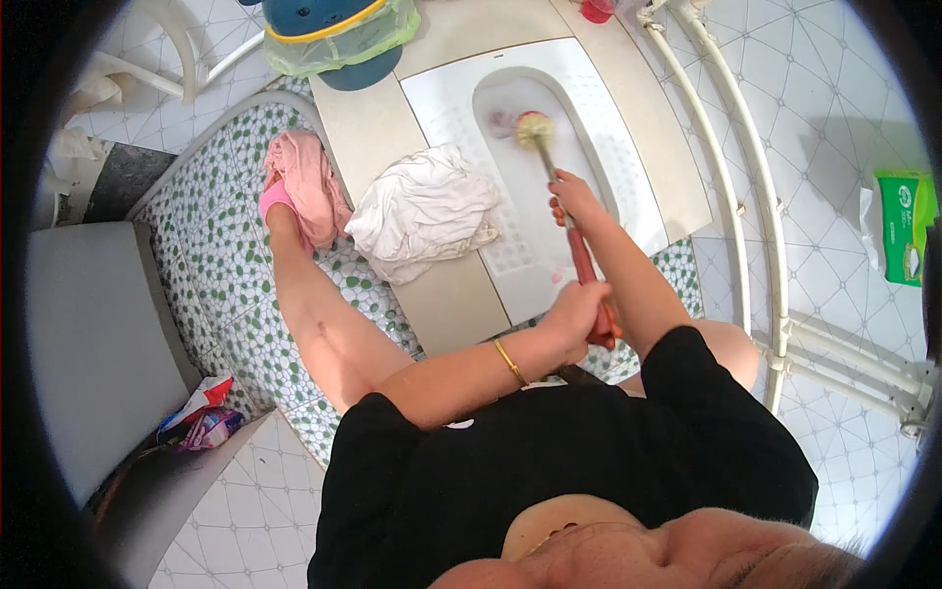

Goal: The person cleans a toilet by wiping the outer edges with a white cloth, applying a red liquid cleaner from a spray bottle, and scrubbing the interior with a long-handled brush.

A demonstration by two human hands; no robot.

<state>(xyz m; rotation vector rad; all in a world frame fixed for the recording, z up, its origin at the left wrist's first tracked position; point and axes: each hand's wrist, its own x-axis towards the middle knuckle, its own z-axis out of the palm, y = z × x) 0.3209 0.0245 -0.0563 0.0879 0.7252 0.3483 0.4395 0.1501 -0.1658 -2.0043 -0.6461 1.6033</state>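
With both hands I hold a long toilet brush with a red handle. My left hand is closed around the lower end of the handle, nearest my body. Farther up, my right hand is closed around the shaft. The brush's pale bristle head is down in the bowl of a white squat toilet, beside a reddish, cloudy patch in the basin. A crumpled white cloth lies across the toilet's left edge and the beige tiles.
Pink cloth lies over my left foot area on green-and-white pebble tiles. A blue bin with a green liner stands at the far left of the toilet. White pipes run along the right, with a green package beyond. A grey panel is at left.
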